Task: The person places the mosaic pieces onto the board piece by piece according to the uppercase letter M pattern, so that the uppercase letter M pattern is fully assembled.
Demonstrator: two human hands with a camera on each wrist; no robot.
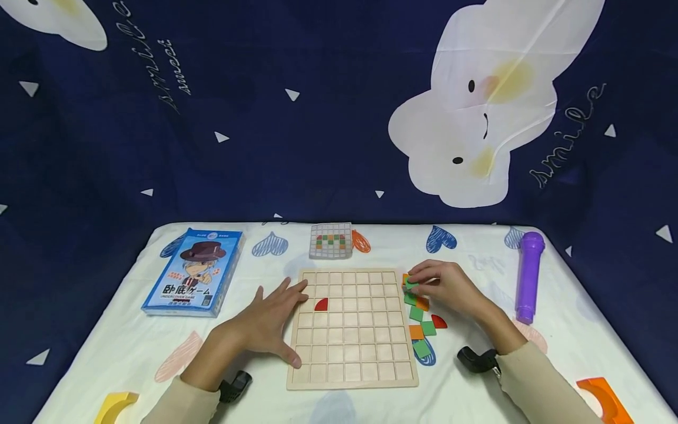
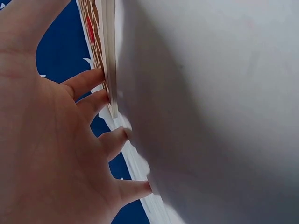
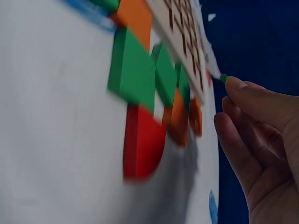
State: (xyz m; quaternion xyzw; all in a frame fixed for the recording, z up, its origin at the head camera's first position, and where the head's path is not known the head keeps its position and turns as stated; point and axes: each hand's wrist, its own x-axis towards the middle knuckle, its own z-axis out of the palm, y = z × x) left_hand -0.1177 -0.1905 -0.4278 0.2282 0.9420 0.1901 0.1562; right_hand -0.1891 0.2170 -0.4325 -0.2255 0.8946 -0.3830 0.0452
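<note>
You get even, soft light in head view, w/ wide-angle bend at edges. Both wrist views are blurry, too close; faint shadows.

Purple tube (image 1: 528, 275), green tile (image 1: 411, 285), pale gridded board (image 1: 352, 353)

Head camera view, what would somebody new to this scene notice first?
Likely the wooden grid board at the middle of the table, with a single red quarter-circle piece in one cell near its left edge. The left hand rests flat on the board's left side, while the right hand pinches a green tile above a cluster of green, orange and red pieces beside the board's right edge.
</note>
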